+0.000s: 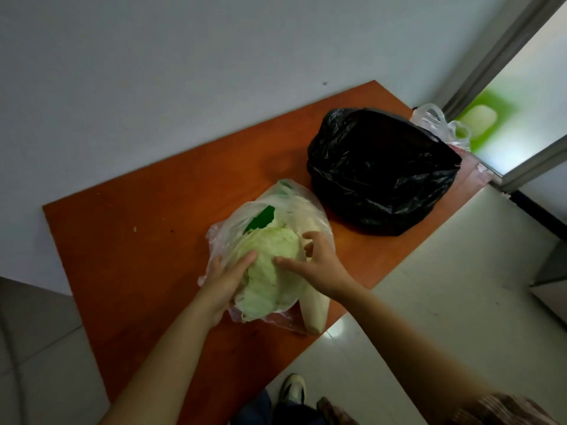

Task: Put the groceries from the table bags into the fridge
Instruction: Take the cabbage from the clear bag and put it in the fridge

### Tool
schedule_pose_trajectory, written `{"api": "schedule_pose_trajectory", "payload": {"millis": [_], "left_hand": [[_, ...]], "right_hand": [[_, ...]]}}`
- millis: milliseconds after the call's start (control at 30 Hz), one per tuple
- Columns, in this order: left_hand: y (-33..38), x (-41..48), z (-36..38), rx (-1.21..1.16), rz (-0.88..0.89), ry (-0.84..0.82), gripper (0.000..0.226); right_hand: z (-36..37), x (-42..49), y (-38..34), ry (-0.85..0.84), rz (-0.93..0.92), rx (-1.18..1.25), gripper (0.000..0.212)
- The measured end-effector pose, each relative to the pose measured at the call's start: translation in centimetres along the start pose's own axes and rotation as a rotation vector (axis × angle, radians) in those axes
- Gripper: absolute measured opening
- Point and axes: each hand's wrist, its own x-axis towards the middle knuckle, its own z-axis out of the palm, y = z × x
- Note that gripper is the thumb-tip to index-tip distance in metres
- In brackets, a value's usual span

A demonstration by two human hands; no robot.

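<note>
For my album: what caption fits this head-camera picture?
The left hand and right hand hold a cabbage in a clear bag on an orange table, beside a black bag.

Left hand [227, 280] and right hand [319, 265] hold cabbage [270, 271] between them, half inside clear bag [294, 204]. White radish [313, 311] lies under right wrist. Black bag [380, 170] sits beyond right hand. Bare orange table [122, 240] lies left of left hand.
</note>
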Motion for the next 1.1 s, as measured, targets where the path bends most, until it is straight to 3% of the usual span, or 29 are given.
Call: {"api": "schedule_pose_trajectory", "payload": {"millis": [100,267,333,367,433,533,600,733,867,1100], "left_hand": [[0.3,0.2,-0.1,0.002,-0.071,0.048,0.134],[1.1,-0.6,0.3,0.034,-0.02,0.118,0.103],[1.9,-1.2,-0.2,0.075,-0.011,0.09,0.102],[2.6,-1.7,-0.5,0.103,0.005,0.078,0.102],[4.1,-2.9,-1.0,0.15,0.09,0.066,0.098],[7.5,-5.3,-1.3,0.222,0.291,0.081,0.08],[10.1,-7.0,-1.6,0.274,0.376,0.14,0.063],[15.6,-10.4,-1.8,0.364,0.519,0.174,0.052],[20.0,-13.2,-1.3,0.443,0.619,0.16,0.05],[25.2,-16.0,3.3,0.373,0.829,0.11,0.051]], "right_hand": [[-0.3,0.4,0.5,-0.148,0.092,0.093,0.096],[0.1,0.6,-0.6,-0.116,0.11,0.089,0.095],[-0.5,0.4,-1.5,-0.119,0.087,0.03,0.098],[-0.9,0.1,-2.3,-0.11,0.059,-0.008,0.087],[-1.9,-0.7,-4.1,-0.065,-0.01,-0.064,0.066],[-3.1,-1.8,-7.1,0.027,-0.139,-0.065,0.059],[-4.0,-2.4,-9.2,0.096,-0.19,-0.083,0.061],[-6.5,-3.5,-13.5,0.224,-0.251,-0.069,0.071],[-9.3,-4.4,-16.8,0.327,-0.313,-0.066,0.073],[-15.9,-6.8,-19.6,0.515,-0.382,-0.093,0.07]]}}
